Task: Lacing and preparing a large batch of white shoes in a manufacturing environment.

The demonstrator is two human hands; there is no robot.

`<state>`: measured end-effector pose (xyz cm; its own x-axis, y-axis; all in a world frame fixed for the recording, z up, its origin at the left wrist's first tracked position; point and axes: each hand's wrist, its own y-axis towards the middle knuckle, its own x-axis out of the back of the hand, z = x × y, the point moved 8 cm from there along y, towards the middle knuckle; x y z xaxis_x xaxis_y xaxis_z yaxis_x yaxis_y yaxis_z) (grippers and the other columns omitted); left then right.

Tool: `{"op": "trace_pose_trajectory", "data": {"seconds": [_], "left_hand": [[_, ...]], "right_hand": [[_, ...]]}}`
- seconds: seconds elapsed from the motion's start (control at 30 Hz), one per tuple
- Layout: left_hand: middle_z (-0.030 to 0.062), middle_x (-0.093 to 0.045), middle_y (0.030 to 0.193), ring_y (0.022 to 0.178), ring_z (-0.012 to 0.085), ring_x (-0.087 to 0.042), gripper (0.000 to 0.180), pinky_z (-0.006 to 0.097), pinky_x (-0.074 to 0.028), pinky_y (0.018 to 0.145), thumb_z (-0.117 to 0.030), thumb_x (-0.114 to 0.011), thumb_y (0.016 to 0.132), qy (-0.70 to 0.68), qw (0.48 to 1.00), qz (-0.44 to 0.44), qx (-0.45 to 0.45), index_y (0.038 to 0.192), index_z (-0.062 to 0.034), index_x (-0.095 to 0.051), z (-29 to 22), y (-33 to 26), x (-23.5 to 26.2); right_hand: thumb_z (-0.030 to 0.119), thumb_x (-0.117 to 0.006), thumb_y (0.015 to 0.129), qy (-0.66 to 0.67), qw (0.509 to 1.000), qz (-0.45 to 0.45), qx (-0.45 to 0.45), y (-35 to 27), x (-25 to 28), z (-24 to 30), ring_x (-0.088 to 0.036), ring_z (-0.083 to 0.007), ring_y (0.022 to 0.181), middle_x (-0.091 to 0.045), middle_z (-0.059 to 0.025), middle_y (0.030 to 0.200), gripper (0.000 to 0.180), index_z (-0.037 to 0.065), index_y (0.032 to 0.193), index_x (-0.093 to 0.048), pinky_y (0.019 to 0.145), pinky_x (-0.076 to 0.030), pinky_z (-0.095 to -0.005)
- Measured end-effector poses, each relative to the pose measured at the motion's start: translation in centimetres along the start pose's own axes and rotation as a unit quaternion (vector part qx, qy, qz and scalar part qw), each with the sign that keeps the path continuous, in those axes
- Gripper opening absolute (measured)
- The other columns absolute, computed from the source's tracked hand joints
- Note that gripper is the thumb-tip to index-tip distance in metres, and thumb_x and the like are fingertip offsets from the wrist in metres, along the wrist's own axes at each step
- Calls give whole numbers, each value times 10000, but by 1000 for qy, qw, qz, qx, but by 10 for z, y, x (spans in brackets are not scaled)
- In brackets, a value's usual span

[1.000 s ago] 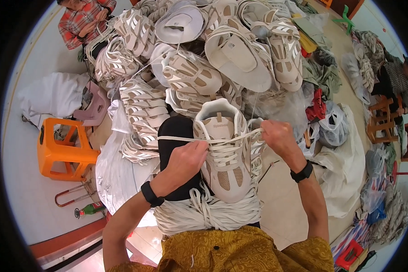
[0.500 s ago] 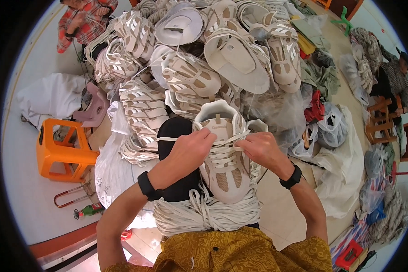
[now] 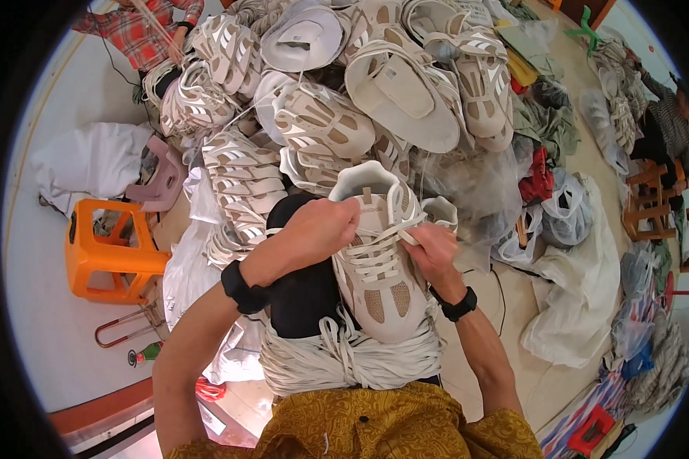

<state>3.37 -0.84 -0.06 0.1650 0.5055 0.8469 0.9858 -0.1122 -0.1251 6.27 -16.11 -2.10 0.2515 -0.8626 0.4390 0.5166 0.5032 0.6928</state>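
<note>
A beige and white sneaker (image 3: pixel 394 314) rests toe toward me on my lap, over my black trouser leg. White shoelace (image 3: pixel 375 258) crosses its tongue in several rows. My left hand (image 3: pixel 325 228) is closed at the left of the tongue, on the lace; the lace end is hidden behind the fist. My right hand (image 3: pixel 434 249) pinches a lace end at the right side of the collar. A thick bundle of loose white laces (image 3: pixel 352 363) lies across my lap, just below the shoe's toe.
A large heap of matching sneakers (image 3: pixel 325 122) rises ahead. An orange stool (image 3: pixel 115 249) and a pink plastic seat (image 3: pixel 161 176) stand left. Plastic bags (image 3: pixel 563 210) and white sheeting (image 3: pixel 570 306) lie right. A person in a plaid shirt (image 3: pixel 138 38) is at far left.
My left hand has shifted slightly up and left, its forearm rising. The right hand has come a little lower, its forearm swung inward. The lace strand seen left of my left hand no longer shows.
</note>
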Motion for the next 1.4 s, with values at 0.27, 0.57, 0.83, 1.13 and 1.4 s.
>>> {"op": "trace_pose_trajectory", "data": {"seconds": [0.27, 0.57, 0.83, 1.13, 1.4], "left_hand": [[173, -539, 646, 646, 359, -542, 70, 426, -414, 576, -103, -482, 771, -41, 999, 5, -12, 778, -33, -482, 4, -9, 8], [142, -514, 659, 620, 315, -531, 79, 358, -421, 561, -64, -538, 767, -44, 997, -52, -45, 804, -27, -479, 4, -16, 5], [150, -522, 672, 652, 329, -543, 96, 369, -427, 574, -66, -542, 755, -39, 997, -47, -53, 823, -25, -488, 5, -14, 4], [173, -541, 674, 668, 361, -547, 98, 436, -418, 583, -99, -510, 764, -51, 997, -52, -32, 820, -35, -462, 4, -17, 7], [144, -540, 709, 668, 322, -547, 138, 365, -433, 578, -76, -577, 755, -52, 995, -75, -39, 836, -28, -476, 7, -23, 9]], "right_hand": [[13, -684, 613, 110, 980, 38, -159, -15, -7, -27, -495, -195, 480, -523, -68, 569, 132, 3, 702, -587, 464, -380, -278], [76, -639, 678, 162, 956, 194, -151, 10, -8, -11, -573, -238, 585, -608, -97, 697, 166, 45, 841, -626, 537, -444, -282], [128, -656, 620, -31, 924, 381, 11, 25, -31, 3, -585, -266, 574, -583, -122, 619, 187, 81, 799, -624, 515, -450, -328], [121, -673, 620, 202, 771, 526, -296, 18, -52, -30, -487, -241, 444, -556, -79, 552, 159, 31, 702, -572, 425, -362, -284], [78, -576, 629, -96, 899, 389, 178, 25, -24, 26, -557, -236, 507, -506, -63, 533, 105, 53, 653, -477, 449, -438, -329]]}}
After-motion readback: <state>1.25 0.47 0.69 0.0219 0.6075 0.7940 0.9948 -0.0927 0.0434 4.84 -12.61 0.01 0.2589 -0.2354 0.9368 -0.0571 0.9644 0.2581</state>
